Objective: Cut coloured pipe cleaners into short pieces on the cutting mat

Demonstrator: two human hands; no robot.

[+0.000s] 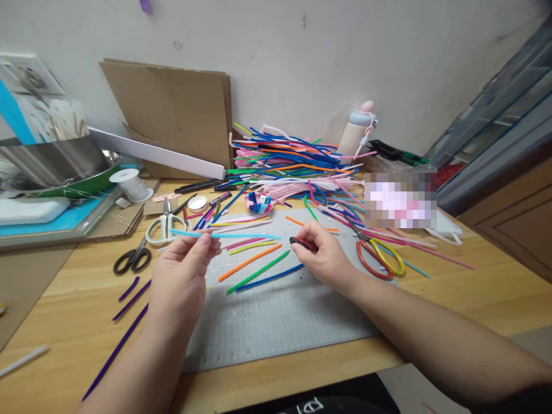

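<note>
My left hand (190, 264) pinches a light blue pipe cleaner (245, 236) between thumb and fingers, level above the cutting mat. Its free end points at my right hand (323, 250), which is closed around a small black-and-red object (305, 244). Most of that object is hidden by the fingers, so its kind is unclear. A small gap separates the pipe cleaner's tip from it. Beneath the hands, on the grey cutting mat (259, 328), lie cut pipe cleaners: an orange one (250, 262), a green one (259, 272) and a blue one (271, 278), among others.
Red-and-yellow-handled scissors (379, 257) lie right of my right hand. Black scissors (133, 260) and white-handled cutters (166, 224) lie left. Behind are a pipe cleaner pile (293, 155), a striped coil (259, 201), a bottle (357, 132) and a spool (131, 185). Purple pieces (116, 351) lie front left.
</note>
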